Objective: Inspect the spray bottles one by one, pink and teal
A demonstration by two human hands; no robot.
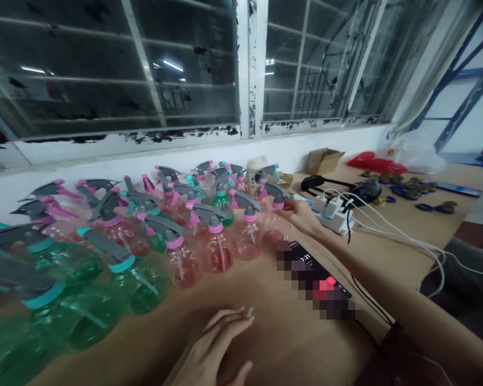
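My right hand (300, 213) reaches to the back of the table, its fingers wrapped round the neck of a clear pink spray bottle (276, 226) with a grey trigger head. That bottle stands at the right end of a row of similar ones, beside another pink spray bottle (248, 236). Low in the view, my left hand (217, 343) hovers over or rests on the brown tabletop, empty, with its fingers stretched out and the thumb apart. The nearest bottles to it are a pink one (184, 262) and a green one with a turquoise collar (139, 284).
Several more green and pink spray bottles crowd the left side. A phone (306, 262), partly blurred out, lies between my arms. Farther right are a power strip with white chargers (334, 212), trailing cables, a cardboard box (324, 160), a red bag (376, 162) and blue-and-brass pieces (414, 188). Windows rise behind.
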